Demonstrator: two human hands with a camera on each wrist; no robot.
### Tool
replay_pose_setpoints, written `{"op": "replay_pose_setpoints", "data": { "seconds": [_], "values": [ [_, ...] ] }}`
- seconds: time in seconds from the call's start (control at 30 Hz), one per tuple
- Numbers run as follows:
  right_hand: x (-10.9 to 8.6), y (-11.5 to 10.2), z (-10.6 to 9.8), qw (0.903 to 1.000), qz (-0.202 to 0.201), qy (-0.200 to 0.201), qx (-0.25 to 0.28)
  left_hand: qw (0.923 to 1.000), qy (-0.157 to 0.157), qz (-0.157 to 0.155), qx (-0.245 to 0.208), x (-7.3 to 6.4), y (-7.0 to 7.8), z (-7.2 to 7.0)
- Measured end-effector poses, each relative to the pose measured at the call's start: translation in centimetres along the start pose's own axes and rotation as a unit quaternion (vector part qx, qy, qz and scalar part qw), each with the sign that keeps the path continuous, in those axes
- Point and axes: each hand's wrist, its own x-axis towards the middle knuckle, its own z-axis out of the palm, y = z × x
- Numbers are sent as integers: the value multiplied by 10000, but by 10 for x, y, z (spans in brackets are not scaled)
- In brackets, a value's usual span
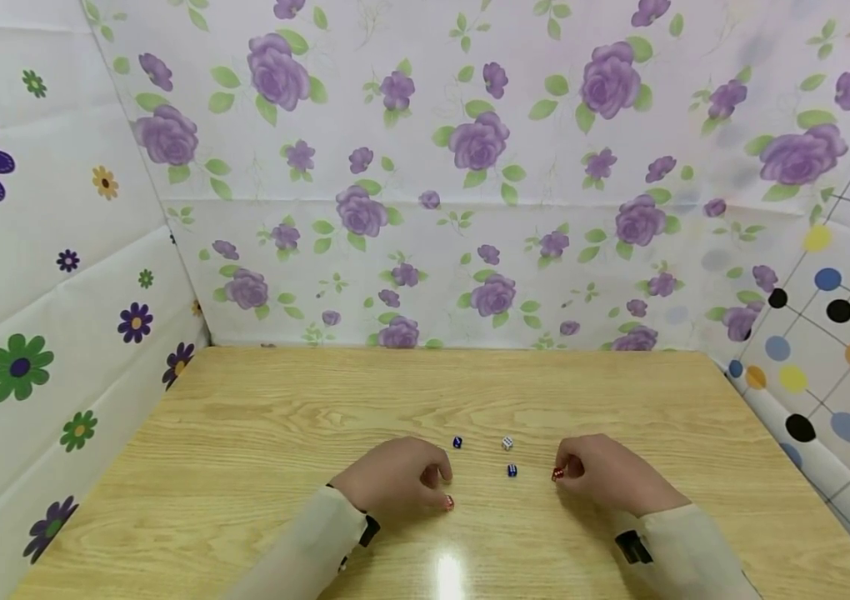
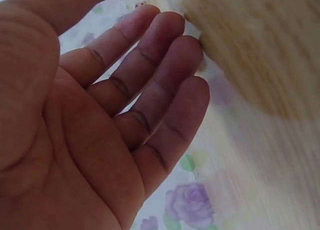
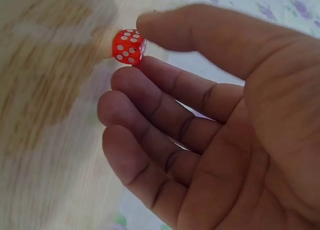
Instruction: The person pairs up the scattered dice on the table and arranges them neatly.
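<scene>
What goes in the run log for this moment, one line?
Right grip: pinches red die | Left grip: at another red die, hold unclear | Table: two blue dice, white die

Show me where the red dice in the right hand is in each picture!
Head: the red dice is low down, right of the middle, in the right hand.
Left wrist: that dice is not in this picture.
Right wrist: it is near the top, left of the middle.
Shared landmark: the wooden table shows in all three.
</scene>
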Motion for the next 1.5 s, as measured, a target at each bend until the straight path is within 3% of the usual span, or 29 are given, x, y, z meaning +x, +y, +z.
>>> {"op": "replay_pose_setpoints", "data": {
  "seconds": [0.43, 0.8, 1.5],
  "values": [
    [4, 1, 5, 9996, 291, 12, 17, 9997, -13, 163, 177, 0, 5, 4],
    [3, 0, 6, 9997, 260, 5, -7, 9991, -13, 272, 329, 1, 5, 5],
    [4, 1, 9, 9995, 274, 65, -148, 9988, 52, 121, 462, -2, 5, 6]
  ]
}}
